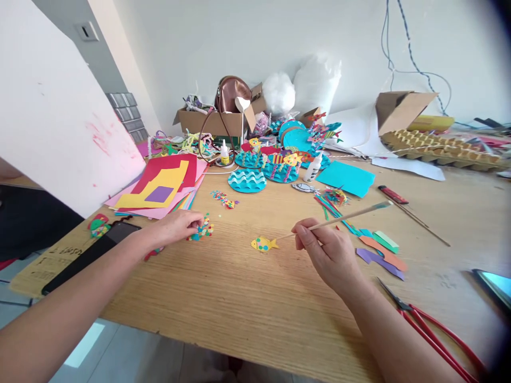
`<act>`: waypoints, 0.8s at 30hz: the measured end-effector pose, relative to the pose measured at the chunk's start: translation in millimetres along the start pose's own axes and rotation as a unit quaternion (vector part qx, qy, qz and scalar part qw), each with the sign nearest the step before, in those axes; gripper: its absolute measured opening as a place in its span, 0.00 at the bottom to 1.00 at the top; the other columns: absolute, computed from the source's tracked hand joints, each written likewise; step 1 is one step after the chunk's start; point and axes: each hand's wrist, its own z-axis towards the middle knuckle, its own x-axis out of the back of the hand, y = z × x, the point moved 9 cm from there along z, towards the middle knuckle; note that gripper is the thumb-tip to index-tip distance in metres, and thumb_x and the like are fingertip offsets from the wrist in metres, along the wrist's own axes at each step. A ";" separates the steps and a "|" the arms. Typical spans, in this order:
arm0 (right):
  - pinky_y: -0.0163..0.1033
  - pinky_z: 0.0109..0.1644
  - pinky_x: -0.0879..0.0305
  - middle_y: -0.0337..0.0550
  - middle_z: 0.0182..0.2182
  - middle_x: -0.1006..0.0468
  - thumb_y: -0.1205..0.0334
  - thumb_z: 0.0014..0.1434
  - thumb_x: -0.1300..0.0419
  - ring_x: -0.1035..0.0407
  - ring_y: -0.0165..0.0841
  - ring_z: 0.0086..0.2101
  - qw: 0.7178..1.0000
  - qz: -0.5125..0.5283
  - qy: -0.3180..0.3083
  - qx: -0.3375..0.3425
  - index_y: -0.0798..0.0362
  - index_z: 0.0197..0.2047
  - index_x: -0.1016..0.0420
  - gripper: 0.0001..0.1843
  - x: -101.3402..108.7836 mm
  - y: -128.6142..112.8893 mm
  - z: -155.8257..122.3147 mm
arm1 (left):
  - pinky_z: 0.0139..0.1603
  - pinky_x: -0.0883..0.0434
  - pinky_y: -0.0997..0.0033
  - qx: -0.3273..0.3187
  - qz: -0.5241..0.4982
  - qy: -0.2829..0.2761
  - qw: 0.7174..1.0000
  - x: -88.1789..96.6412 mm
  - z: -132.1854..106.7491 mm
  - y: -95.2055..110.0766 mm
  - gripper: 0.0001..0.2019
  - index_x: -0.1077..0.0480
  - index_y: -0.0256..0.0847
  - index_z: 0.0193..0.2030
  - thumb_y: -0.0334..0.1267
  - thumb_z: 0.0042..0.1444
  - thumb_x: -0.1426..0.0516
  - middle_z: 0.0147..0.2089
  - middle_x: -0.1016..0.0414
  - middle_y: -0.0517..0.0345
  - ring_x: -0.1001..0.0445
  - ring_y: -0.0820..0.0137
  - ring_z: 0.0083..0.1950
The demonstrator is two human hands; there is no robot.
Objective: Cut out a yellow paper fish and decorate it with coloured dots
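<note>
My right hand [329,252] pinches a thin wooden stick [351,214] that slants up to the right, its lower tip close to a small yellow paper fish [263,244] lying on the wooden table [247,298]. My left hand [178,226] rests on the table with fingers curled, fingertips touching a small heap of coloured paper dots [203,230]. A second heap of dots [225,199] lies further back.
Stacked coloured paper [163,186], turquoise wave discs [247,180], glue bottles [312,167], paper strips [379,250], red scissors [431,335], a dark phone [91,252], cardboard boxes [215,119], egg trays [439,146] and a white board [59,117] at the left.
</note>
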 end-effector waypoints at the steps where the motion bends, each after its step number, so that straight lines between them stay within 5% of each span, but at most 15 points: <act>1: 0.32 0.26 0.42 0.39 0.24 0.26 0.61 0.62 0.54 0.34 0.27 0.21 1.000 -0.002 0.001 0.000 0.52 0.22 0.35 0.18 0.2 -0.2 0.1 | 0.29 0.41 0.77 0.000 0.000 0.000 1.000 1.6 -0.9 0.6 0.05 0.34 0.40 0.30 0.31 0.49 0.50 0.27 0.31 0.62 0.33 0.72 0.29; 14: 0.32 0.25 0.41 0.40 0.25 0.25 0.60 0.62 0.54 0.34 0.27 0.21 1.000 -0.005 0.010 0.014 0.52 0.20 0.35 0.20 1.5 -2.3 -0.1 | 0.39 0.38 0.74 -0.043 0.040 0.026 0.998 11.8 4.7 11.1 0.10 0.28 0.40 0.33 0.30 0.54 0.50 0.35 0.27 0.56 0.30 0.69 0.38; 24: 0.33 0.23 0.42 0.39 0.22 0.26 0.59 0.62 0.54 0.34 0.27 0.19 1.000 -0.009 0.008 0.022 0.52 0.20 0.35 0.20 3.9 -6.7 1.0 | 0.28 0.41 0.78 0.010 0.036 -0.030 0.999 15.3 -19.9 1.4 0.09 0.30 0.40 0.27 0.25 0.46 0.50 0.26 0.29 0.63 0.31 0.73 0.28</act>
